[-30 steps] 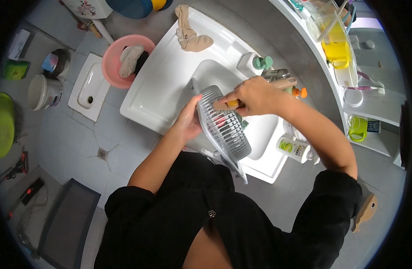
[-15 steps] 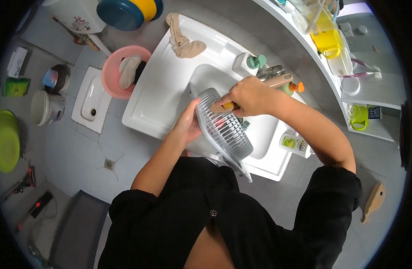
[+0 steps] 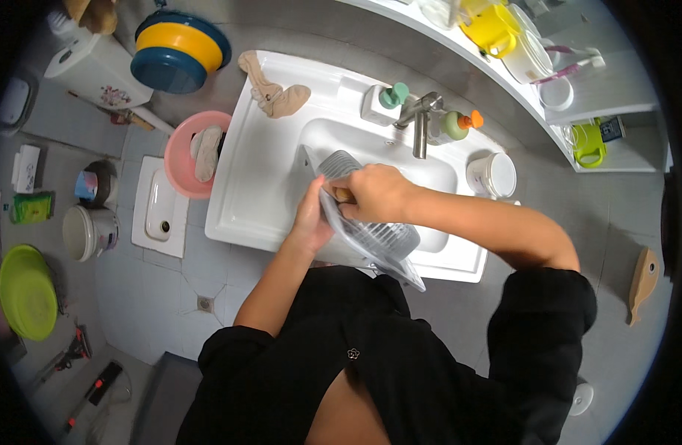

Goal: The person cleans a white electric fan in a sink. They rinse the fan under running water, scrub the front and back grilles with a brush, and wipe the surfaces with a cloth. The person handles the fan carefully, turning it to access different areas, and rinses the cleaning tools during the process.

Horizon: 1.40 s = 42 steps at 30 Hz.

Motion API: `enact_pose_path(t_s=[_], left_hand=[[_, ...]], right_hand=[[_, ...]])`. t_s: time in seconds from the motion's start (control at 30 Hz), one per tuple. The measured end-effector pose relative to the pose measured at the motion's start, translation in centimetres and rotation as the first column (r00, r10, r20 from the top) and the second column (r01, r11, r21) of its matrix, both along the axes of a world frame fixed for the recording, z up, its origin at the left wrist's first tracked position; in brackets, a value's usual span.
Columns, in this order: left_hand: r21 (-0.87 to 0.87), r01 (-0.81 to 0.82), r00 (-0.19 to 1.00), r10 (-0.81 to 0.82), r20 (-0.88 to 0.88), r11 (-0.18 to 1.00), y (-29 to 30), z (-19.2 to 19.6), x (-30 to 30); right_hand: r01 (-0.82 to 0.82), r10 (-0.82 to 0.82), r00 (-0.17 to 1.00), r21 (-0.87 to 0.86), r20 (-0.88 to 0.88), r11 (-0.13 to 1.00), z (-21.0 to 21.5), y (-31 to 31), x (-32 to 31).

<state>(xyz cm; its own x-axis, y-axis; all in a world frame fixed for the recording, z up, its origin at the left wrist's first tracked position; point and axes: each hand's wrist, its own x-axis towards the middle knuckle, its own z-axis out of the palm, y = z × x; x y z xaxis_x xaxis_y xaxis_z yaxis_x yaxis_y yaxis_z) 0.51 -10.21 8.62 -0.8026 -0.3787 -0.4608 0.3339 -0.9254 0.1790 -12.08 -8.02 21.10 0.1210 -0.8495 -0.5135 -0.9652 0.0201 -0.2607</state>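
My left hand (image 3: pixel 311 213) grips the near-left rim of a grey, slotted plastic basket (image 3: pixel 385 241), its thumb at the upper edge. The basket is tilted over the front of the white sink (image 3: pixel 263 204). Closed around a scrubbing brush (image 3: pixel 343 194) with a tan and yellow body, my right hand (image 3: pixel 381 193) presses against the basket's slotted inner side near the left hand. That hand hides most of the brush. On the sink's back-left corner lies a beige sock (image 3: pixel 278 100).
A metal faucet (image 3: pixel 421 126), a white pump bottle (image 3: pixel 380 104) and a green bottle with orange pump (image 3: pixel 456 124) line the back. A white tub (image 3: pixel 493 176) stands at right. Left of the sink is a pink basin (image 3: pixel 179 159) holding cloth. Shelves (image 3: pixel 608 104) curve along the right.
My right hand has moved the brush left along the basket, closer to my left hand. The whole view has shifted, bringing the faucet into sight.
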Motion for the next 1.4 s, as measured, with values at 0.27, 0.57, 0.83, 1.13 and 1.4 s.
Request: enact_pose_path(t_s=[0.27,0.57,0.83,1.13,1.4], left_hand=[[0.011,0.000,1.000,0.000,0.028,1.000,0.3,0.0,0.3],[-0.078,-0.015,0.986,0.028,0.162,0.997,0.5,0.8,0.5],[-0.137,0.053,0.999,-0.052,0.008,0.989,-0.7,-0.6,-0.1],[-0.153,-0.007,0.990,0.028,0.138,0.988,0.2,0.1,-1.6],[-0.146,0.069,0.983,-0.042,0.177,0.987,0.7,1.3,-1.3]], right_hand=[[0.147,-0.128,0.977,-0.110,0.169,0.983,0.6,4.9,0.3],[0.259,-0.225,0.963,-0.274,0.151,0.926,-3.7,1.6,1.7],[0.434,-0.354,0.886,-0.268,0.300,0.860,-0.4,10.0,1.6],[0.318,-0.294,0.948,-0.322,0.121,0.892,-3.0,3.3,0.3],[0.577,-0.477,0.742,-0.086,0.471,0.812,0.4,17.0,-3.3]])
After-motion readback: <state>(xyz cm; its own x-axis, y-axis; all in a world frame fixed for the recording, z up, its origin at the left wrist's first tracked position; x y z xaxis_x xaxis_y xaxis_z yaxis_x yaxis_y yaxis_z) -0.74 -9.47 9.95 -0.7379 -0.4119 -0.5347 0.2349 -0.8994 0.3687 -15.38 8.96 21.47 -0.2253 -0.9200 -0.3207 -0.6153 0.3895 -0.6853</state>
